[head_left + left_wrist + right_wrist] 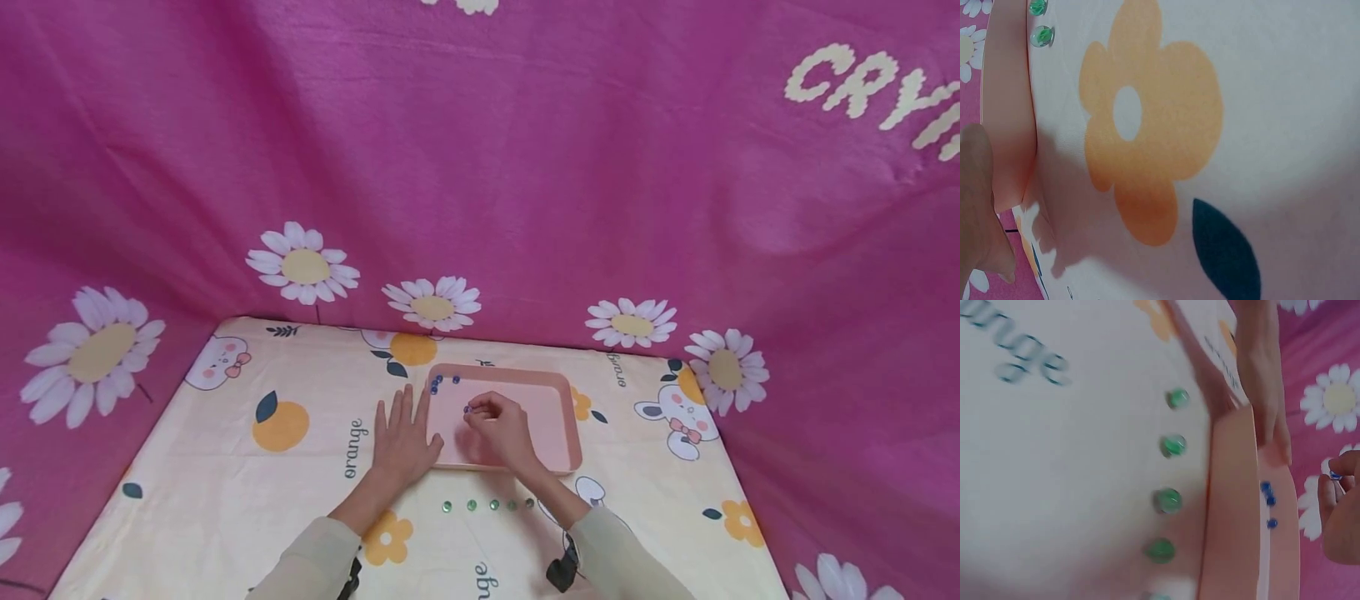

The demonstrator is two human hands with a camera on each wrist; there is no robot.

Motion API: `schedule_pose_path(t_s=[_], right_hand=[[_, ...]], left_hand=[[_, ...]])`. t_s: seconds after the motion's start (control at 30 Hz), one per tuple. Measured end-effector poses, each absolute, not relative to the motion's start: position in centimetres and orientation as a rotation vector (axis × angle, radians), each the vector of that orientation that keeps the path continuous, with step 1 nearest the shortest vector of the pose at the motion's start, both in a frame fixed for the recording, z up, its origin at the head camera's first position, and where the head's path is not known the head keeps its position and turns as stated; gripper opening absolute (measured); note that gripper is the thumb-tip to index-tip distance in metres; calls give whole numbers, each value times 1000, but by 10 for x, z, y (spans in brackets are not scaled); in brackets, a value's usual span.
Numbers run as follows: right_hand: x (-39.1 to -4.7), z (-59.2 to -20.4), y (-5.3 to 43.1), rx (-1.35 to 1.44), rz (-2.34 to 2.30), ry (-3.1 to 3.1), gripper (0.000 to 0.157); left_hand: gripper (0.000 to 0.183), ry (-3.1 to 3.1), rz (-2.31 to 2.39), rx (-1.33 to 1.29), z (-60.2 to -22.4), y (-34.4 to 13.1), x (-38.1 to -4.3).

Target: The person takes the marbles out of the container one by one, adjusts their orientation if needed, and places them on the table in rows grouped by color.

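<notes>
Right grip (501, 427): pinching one blue marble (1334, 475) between thumb and bent fingers; hovering over the inside of the pink tray (573, 433), left of its middle.
Held marble: sitting at the fingertips; showing clear of the tray in the right wrist view.
Left grip (405, 442): lying unclosed, spreading straight fingers beside the left side of the tray; reaching the left rim with thumb and index finger.
Tray: lying flat on the counter (262, 508); showing rounded corners and raised walls.
Loose blue marbles (434, 389): clustering in the far left corner of the tray; defying an exact count in the cluster, owing to overlap and small size.
Outlying blue marble (456, 379): lying just right of the cluster, near the far wall.
Green marbles (494, 505): forming a row of five on the counter, between the near wall of the tray and the person; lying apart from one another; showing green swirls in clear bodies.
Counter: wearing a cream cloth printed with oranges, flowers, rabbits and the word "orange".
Sleeves (326, 554): covering both forearms in a pale colour, stopping short of the wrists.
Wrist straps (562, 572): showing black below both forearms.
Backdrop (517, 192): hanging in magenta folds behind and beside the counter; bearing white daisies and, at upper right, cream lettering running out of view.
</notes>
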State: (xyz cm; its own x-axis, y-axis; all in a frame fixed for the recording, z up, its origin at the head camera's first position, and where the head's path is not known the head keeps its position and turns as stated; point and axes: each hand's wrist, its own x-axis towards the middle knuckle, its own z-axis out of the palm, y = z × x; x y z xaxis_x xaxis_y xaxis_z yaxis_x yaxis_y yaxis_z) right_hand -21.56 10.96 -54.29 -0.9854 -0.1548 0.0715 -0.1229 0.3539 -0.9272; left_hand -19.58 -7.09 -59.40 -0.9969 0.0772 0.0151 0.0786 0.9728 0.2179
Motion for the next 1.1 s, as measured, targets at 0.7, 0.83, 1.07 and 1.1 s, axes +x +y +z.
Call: schedule_pose_path(t_s=[0.7,0.83,1.07,1.1], right_hand=[[-116,-568,115,-528,-1558,2432,16],[-107,-576,114,-516,-1552,2415,16],[-101,-585,112,-552,-1516,2407,17],[-101,-585,112,-553,-1507,2409,17]], left_hand=[[84,-3119,-381,-109,-592,-72,-197],[84,-3127,-379,-111,-592,-71,-196],[84,-3117,-373,-116,-591,-71,-195],[84,-3114,-371,-115,-591,-71,-195]])
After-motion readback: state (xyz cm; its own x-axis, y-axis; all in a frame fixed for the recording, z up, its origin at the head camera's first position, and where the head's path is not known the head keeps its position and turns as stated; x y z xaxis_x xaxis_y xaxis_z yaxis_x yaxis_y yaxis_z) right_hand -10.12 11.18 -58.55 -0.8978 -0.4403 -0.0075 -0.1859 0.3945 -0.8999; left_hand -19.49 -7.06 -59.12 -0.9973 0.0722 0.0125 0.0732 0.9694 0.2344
